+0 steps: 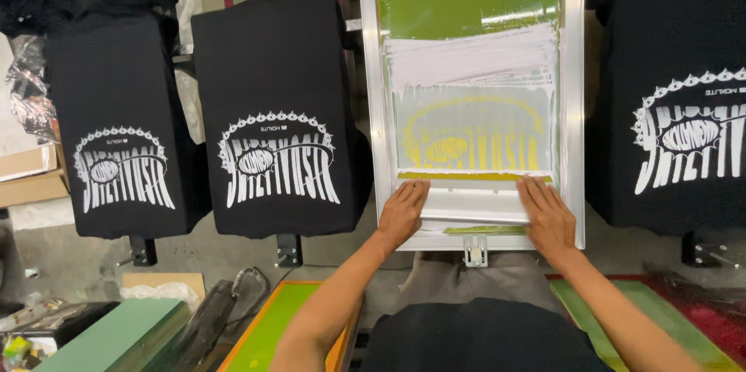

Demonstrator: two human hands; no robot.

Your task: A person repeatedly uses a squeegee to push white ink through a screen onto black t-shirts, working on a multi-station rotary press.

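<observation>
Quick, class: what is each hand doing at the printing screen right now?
Left hand: closed over the squeegee, pressing it on the printing screen.
Right hand: same grip on the squeegee's other end.

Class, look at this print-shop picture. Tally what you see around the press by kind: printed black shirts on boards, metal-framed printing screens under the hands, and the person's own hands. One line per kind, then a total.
Printed black shirts on boards: 3 (left shirt, middle shirt, right shirt)
Metal-framed printing screens: 1 (screen frame)
Hands: 2 (left hand, right hand)
Total: 6
</observation>
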